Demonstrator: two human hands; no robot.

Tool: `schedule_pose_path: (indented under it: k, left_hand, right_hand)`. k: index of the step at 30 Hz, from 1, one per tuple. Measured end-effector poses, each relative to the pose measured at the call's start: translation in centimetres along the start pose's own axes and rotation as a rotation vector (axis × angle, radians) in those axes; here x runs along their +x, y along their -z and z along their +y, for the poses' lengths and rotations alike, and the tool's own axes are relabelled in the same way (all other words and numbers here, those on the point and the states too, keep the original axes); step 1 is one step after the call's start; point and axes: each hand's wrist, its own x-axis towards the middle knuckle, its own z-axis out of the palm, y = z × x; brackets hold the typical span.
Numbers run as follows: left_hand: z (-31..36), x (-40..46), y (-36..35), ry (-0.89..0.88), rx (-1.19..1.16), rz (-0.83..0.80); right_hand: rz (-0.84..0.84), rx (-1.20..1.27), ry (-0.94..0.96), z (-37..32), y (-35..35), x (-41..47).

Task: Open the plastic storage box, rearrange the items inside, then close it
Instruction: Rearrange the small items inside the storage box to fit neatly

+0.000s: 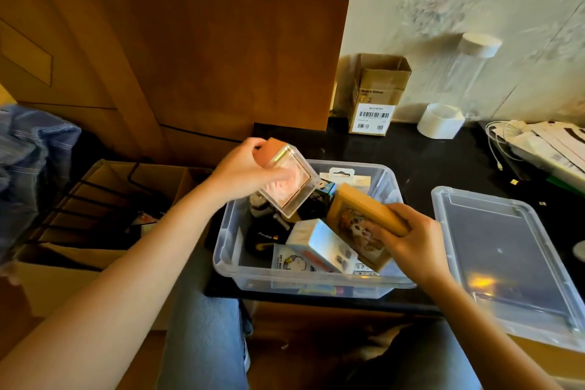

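We are working over the open storage box, sitting lidless on the dark table, its long axis running from seven toward one o'clock. Our right hand is gripping a tan box, tilted inside among small cartons and a black pouch. Our left hand is holding a clear case above the eleven o'clock corner. The lid is lying at three o'clock.

A lived-in home room: wooden wardrobe, floral wallpaper, folded jeans, cardboard boxes.
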Motion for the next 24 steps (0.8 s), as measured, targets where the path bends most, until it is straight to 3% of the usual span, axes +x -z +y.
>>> schedule_pose_path:
  k: [6, 16, 24]
  left_hand:
    - [-0.9, -1.1, 0.8, 0.021, -0.185, -0.024]
    - [-2.4, -5.4, 1.2, -0.222, -0.116, -0.389]
    - [-3.9, -6.4, 1.1, -0.297, 0.348, -0.39]
  right_hand:
    - [-0.022, -0.059, 0.029, 0.1, -0.1, -0.1]
    - [-0.01, -0.074, 0.025, 0.4, -0.3, 0.0]
    - [-0.021, -0.012, 0.071, -1.4, -0.6, 0.6]
